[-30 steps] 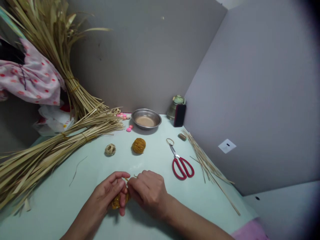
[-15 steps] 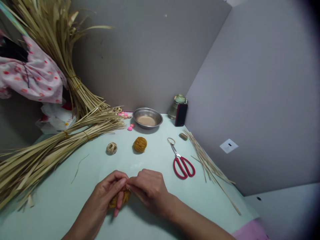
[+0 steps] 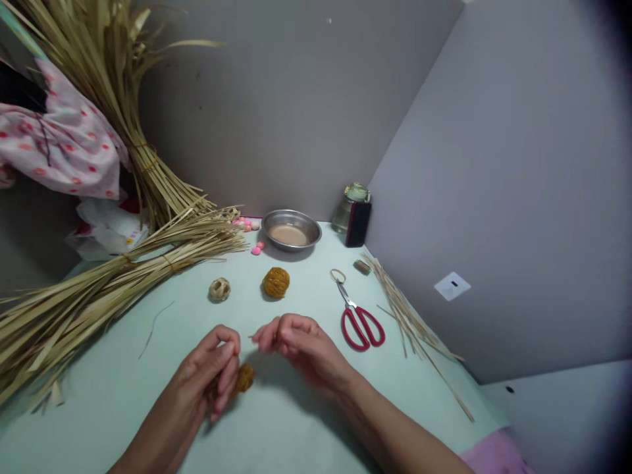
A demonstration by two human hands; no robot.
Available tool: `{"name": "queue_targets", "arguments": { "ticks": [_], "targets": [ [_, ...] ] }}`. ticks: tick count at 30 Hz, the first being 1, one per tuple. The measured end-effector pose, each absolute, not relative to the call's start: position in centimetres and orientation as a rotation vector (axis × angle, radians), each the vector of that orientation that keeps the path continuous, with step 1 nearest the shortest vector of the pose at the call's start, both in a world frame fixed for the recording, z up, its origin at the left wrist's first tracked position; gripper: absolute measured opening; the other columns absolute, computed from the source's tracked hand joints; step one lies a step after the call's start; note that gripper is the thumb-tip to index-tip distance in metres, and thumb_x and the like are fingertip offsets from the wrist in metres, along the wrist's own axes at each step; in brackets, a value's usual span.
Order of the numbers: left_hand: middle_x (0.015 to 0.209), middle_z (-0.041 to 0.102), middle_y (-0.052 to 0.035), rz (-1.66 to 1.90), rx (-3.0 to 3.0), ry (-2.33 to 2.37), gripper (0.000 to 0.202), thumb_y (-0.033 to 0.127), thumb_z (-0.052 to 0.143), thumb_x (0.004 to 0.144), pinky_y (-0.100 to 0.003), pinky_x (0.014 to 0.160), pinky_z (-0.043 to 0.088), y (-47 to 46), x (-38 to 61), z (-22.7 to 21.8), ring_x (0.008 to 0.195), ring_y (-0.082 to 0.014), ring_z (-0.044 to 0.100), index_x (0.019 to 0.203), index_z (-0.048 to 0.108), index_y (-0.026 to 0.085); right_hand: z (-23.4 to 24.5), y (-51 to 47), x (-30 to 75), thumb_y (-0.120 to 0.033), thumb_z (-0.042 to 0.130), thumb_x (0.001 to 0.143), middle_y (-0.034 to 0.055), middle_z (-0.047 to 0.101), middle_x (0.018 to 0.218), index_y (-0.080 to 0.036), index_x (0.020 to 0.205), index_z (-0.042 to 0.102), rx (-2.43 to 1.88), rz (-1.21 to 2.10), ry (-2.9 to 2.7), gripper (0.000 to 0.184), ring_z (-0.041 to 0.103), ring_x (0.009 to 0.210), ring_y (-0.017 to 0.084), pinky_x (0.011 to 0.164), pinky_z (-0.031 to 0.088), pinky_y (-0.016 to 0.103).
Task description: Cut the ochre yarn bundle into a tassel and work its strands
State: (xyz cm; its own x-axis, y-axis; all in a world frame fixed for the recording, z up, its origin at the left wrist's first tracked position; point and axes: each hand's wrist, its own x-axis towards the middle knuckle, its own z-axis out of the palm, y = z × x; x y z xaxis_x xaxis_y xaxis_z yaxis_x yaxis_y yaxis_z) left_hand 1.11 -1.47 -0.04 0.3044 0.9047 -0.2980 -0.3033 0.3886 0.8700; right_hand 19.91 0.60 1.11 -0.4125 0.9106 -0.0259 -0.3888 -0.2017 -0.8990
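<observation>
My left hand (image 3: 210, 372) is curled round a small orange-brown woven ball (image 3: 243, 378) just above the pale green table (image 3: 296, 421). My right hand (image 3: 296, 342) hovers to the ball's right with thumb and forefinger pinched on a thin strand end that sticks out to the left. The two hands are a little apart. Farther back lie a finished orange ball (image 3: 275, 282) and a smaller pale woven ball (image 3: 219, 289).
Red-handled scissors (image 3: 358, 319) lie right of my hands. A metal bowl (image 3: 291, 230), pink beads (image 3: 255, 248), a jar (image 3: 349, 204) and a dark phone (image 3: 357, 224) stand at the back. Straw bundles (image 3: 99, 289) fill the left; loose strips (image 3: 409, 322) lie along the right wall.
My hands have separated. The right hand has lifted up and away to the right, drawing the strand out, while the left keeps the ball and has turned slightly.
</observation>
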Motion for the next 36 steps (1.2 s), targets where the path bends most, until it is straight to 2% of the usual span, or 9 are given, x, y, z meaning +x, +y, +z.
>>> {"name": "queue_targets", "arguments": {
  "ticks": [5,14,17,20,23,27,31,33,36],
  "targets": [
    [0.049,0.035,0.0106,0.832,0.873,0.934,0.036,0.056,0.063,0.089,-0.021,0.045,0.023,-1.8,1.3,-0.3,0.046,-0.0088,0.019,0.074,0.057,0.023,0.6,0.1,19.8,-0.052,0.077,0.083,-0.003,0.059,0.059,-0.017,0.072,0.055,-0.759,1.962,-1.113,0.043,0.054,0.049,0.01,0.054,0.039,0.024],
    [0.048,0.029,0.0114,0.787,0.795,0.94,0.036,0.055,0.07,0.084,-0.02,0.046,0.021,-1.6,0.4,0.7,0.051,-0.0108,0.012,0.073,0.059,0.023,0.5,0.5,20.3,-0.05,0.079,0.081,-0.0046,0.055,0.058,-0.016,0.069,0.055,-0.801,2.036,-1.197,0.043,0.048,0.051,0.007,0.058,0.037,0.024],
    [0.049,0.036,0.0109,0.804,0.831,0.986,0.035,0.056,0.07,0.084,-0.019,0.042,0.015,-1.3,0.6,0.1,0.048,-0.0086,0.011,0.075,0.063,0.023,0.5,0.5,20.2,-0.055,0.078,0.081,-0.0032,0.058,0.06,-0.016,0.07,0.055,-0.878,1.999,-1.215,0.047,0.051,0.052,0.008,0.058,0.039,0.024],
    [0.062,0.055,0.0058,0.83,0.88,1.01,0.03,0.05,0.073,0.084,-0.018,0.046,0.029,-1.0,0.7,-0.7,0.048,-0.0071,0.031,0.076,0.068,0.021,0.4,0.3,19.7,-0.054,0.088,0.067,-0.0034,0.062,0.067,-0.017,0.081,0.056,-0.96,1.967,-1.223,0.051,0.054,0.055,0.009,0.057,0.04,0.023],
    [0.079,0.064,0.0007,0.847,1.037,0.988,0.021,0.041,0.075,0.084,-0.024,0.068,0.045,-0.9,0.7,-1.3,0.075,-0.0155,0.058,0.074,0.074,0.022,0.3,0.0,19.2,-0.043,0.095,0.057,-0.0077,0.056,0.064,-0.017,0.084,0.059,-1.023,1.88,-1.28,0.052,0.044,0.054,0.006,0.053,0.032,0.02],
    [0.089,0.067,-0.001,0.866,1.143,1.064,0.021,0.045,0.074,0.084,-0.026,0.074,0.046,-0.9,0.6,-1.5,0.084,-0.0186,0.061,0.083,0.076,0.024,0.3,0.1,19.1,-0.038,0.085,0.072,-0.0087,0.048,0.054,-0.015,0.077,0.062,-1.093,1.719,-1.311,0.033,0.039,0.05,0.006,0.05,0.029,0.02],
    [0.093,0.07,-0.0006,0.862,0.914,1.129,0.036,0.054,0.073,0.083,-0.024,0.065,0.045,-1.1,0.6,-1.2,0.081,-0.0182,0.063,0.108,0.068,0.028,0.3,0.5,19.3,-0.03,0.077,0.071,-0.0018,0.066,0.069,-0.018,0.073,0.055,-0.902,1.879,-1.099,0.026,0.049,0.047,0.007,0.051,0.037,0.022],
    [0.089,0.067,0.0019,0.894,0.89,1.148,0.04,0.055,0.074,0.082,-0.021,0.06,0.043,-1.1,0.6,-1.0,0.071,-0.0138,0.059,0.111,0.065,0.029,0.4,0.7,19.4,-0.03,0.075,0.072,0.0005,0.07,0.072,-0.019,0.074,0.052,-0.837,1.94,-1.018,0.026,0.051,0.047,0.007,0.052,0.039,0.022],
    [0.077,0.059,0.0066,0.928,0.913,1.17,0.044,0.057,0.073,0.082,-0.018,0.05,0.033,-0.9,0.6,-0.7,0.05,-0.0059,0.035,0.114,0.063,0.028,0.5,0.8,19.6,-0.032,0.074,0.076,-0.0021,0.065,0.066,-0.018,0.084,0.058,-0.896,1.892,-1.076,0.023,0.051,0.05,0.009,0.054,0.038,0.022]
  ]
}}
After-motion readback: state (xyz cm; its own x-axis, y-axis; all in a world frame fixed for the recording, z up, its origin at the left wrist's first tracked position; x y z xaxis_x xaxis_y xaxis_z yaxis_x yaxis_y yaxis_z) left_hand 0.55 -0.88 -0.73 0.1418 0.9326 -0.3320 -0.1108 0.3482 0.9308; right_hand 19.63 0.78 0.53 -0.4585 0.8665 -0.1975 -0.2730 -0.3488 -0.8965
